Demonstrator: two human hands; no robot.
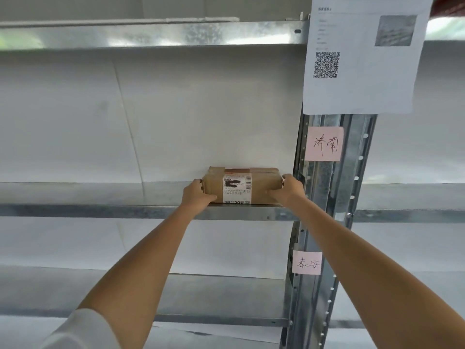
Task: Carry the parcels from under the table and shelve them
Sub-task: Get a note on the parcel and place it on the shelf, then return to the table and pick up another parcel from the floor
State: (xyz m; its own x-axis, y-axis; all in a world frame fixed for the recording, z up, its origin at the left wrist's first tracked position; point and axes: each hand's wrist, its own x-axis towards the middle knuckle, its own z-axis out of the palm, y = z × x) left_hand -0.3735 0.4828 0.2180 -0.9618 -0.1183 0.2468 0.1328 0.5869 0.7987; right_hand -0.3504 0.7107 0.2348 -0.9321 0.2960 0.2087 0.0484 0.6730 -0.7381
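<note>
A brown cardboard parcel with a white shipping label on its front rests on the middle metal shelf, close to the right upright. My left hand grips its left end, thumb along the lower front edge. My right hand clasps its right end. Both arms are stretched forward at full reach. The parcel's underside touches the shelf near the front lip.
A galvanised upright post stands just right of the parcel, carrying two pink handwritten notes and a white sheet with a QR code. Another shelf runs above and a lower one below. A white wall backs the rack.
</note>
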